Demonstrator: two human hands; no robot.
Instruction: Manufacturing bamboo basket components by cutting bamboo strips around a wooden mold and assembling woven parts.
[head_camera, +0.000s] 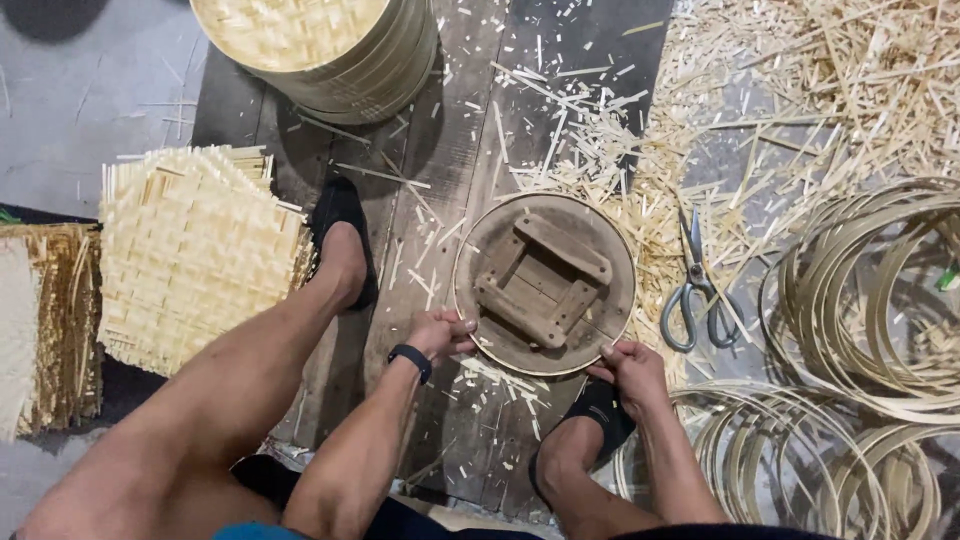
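Note:
A round wooden form (545, 283) with crossed wooden battens on top lies on dark floor planks between my feet. A thin bamboo hoop (462, 250) runs around its edge. My left hand (440, 333), with a black band on the wrist, grips the hoop and form at the lower left edge. My right hand (630, 369) pinches the hoop at the lower right edge. Both hands press against the rim.
Grey-handled scissors (698, 290) lie right of the form. Coiled bamboo hoops (870, 300) pile at right, with more hoops (800, 460) below. Square woven mats (190, 250) stack at left; finished round woven trays (320, 45) stand at top. Bamboo trimmings (800, 90) litter the floor.

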